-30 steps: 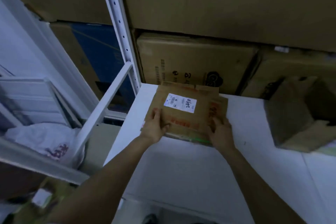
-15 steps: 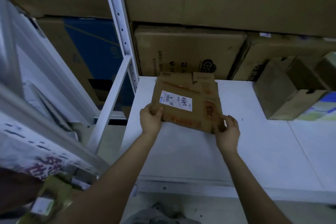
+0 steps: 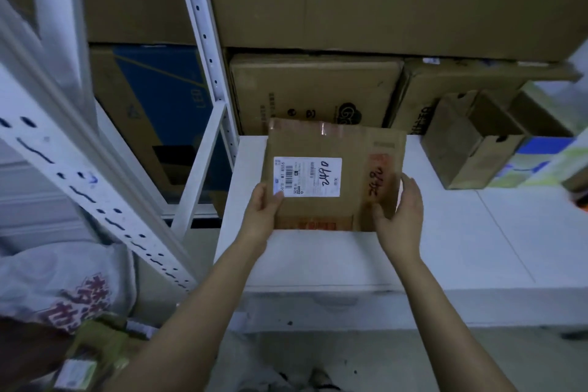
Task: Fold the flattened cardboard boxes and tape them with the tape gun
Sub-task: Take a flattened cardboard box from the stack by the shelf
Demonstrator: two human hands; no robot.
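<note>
Holding flattened box [image 3: 318,210] above tabletop's [image 3: 477,248] back left corner: left edge pinched in left grip [image 3: 261,216], right edge seemingly clasped in right grip [image 3: 402,213], ready for opening out.

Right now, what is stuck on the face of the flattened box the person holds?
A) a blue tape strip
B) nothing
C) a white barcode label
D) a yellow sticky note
C: a white barcode label sits on the flattened cardboard box gripped by the left hand and right hand.
</note>
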